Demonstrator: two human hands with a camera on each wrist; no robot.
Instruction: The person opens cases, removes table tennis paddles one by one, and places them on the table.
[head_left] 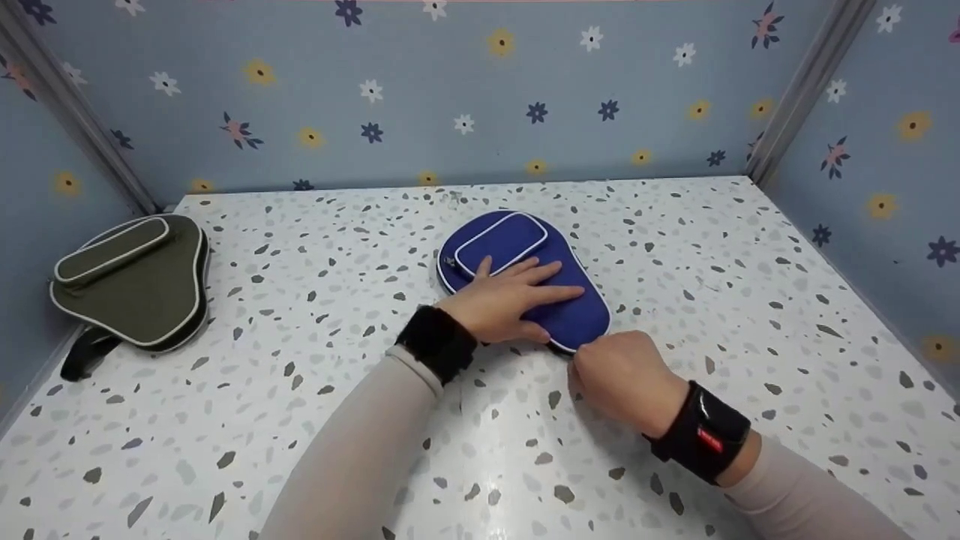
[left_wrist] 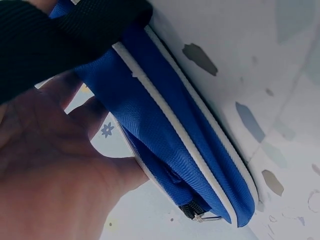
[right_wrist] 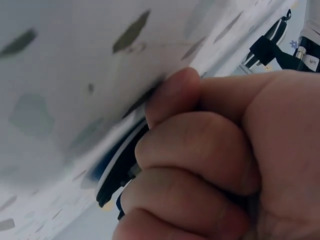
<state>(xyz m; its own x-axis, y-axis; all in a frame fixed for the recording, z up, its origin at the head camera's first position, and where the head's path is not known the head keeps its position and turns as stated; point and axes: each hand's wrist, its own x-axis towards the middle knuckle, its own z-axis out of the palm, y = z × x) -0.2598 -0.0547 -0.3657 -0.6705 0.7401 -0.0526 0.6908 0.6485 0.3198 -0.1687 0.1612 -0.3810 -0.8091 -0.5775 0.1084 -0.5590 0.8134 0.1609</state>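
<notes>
A blue table tennis paddle case [head_left: 577, 319] with white piping and a small front pocket [head_left: 501, 241] lies on the table. My left hand [head_left: 504, 300] rests flat on it with spread fingers. In the left wrist view, its thumb touches the side of the case [left_wrist: 165, 120], near a metal zipper pull [left_wrist: 200, 217]. At the case's narrow near end, my right hand [head_left: 619, 375] grips with curled fingers. The right wrist view has those fingers [right_wrist: 192, 150] against the dark zippered edge [right_wrist: 117, 175]; exactly what they pinch is hidden.
An olive green paddle case [head_left: 142, 289] with white piping lies at the table's left edge, its black strap [head_left: 90, 352] hanging out. The speckled white table [head_left: 337, 247] is bordered by flowered blue panels [head_left: 420, 75] at the back and sides.
</notes>
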